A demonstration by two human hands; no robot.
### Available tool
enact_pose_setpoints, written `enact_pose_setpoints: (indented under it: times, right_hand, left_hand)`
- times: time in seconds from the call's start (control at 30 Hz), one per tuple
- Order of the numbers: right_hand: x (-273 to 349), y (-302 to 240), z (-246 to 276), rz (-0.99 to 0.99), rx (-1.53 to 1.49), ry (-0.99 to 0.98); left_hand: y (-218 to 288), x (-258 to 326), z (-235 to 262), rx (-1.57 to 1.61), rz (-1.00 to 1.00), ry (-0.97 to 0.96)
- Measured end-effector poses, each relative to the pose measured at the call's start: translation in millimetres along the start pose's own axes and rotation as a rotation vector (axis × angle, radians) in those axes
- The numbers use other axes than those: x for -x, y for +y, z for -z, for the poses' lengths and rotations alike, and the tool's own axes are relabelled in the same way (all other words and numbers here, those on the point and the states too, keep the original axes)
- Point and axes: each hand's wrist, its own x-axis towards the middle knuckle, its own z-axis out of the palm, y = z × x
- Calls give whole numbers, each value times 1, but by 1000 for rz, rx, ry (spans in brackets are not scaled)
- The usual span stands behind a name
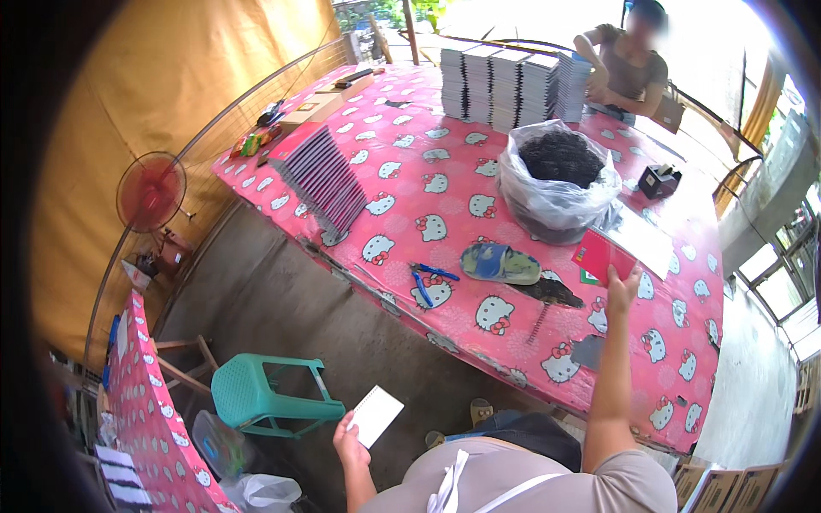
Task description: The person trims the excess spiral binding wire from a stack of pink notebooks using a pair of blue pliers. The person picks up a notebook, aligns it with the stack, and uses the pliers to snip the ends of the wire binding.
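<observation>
Now, pad and cover: handling suits a light, flat grip, I judge; the small white paper pad [380, 417], with a dotted edge that looks punched, wants its leaves level and square, and the glossy red card cover [602, 254] wants an unbent corner.
Near edge: the pad is out over the floor, off the pink cat-patterned table [462, 235], so a firm pinch there probably guards best against slipping leaves.
Left hand [349, 446]: closed narrowly on the pad's lower corner, thumb and fingers gripping, beside the turquoise plastic stool [265, 392].
Right hand [624, 284]: arm stretched over the table toward its right edge, fingers narrow and pinched at the cover's near corner; whether the cover is wholly lifted, I cannot tell.
Under the cover: a pile of white sheets [650, 246] to its right and a bit of green card [588, 276] below; taking only the top piece seems wise.
Bag: a translucent plastic bag [522, 201] of black coils [560, 158], just beyond the cover; it calls for sleeve clearance.
Table's middle: blue-handled pliers [428, 280] and a camouflage-patterned slipper [500, 263], left of the cover.
Far edge: tall stacks of coil-bound notebooks [492, 85].
</observation>
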Motion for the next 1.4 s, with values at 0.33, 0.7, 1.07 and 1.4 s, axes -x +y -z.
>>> enact_pose_setpoints:
  times: [0.33,0.7,1.07,1.4]
  right_hand:
    - [207,-79,-131,-670,-313,-1219]
    - [350,-79,-180,-567,-46,-1587]
    - [422,-58,-190,-129,-54,-1951]
    - [446,-30,-212,-242,120,-2017]
  left_hand:
    - [94,39,-103,258,-299,-421]
    - [92,70,-31,227,-483,-231]
    - [62,70,60,-150,-842,34]
    - [42,47,82,-169,-697,154]
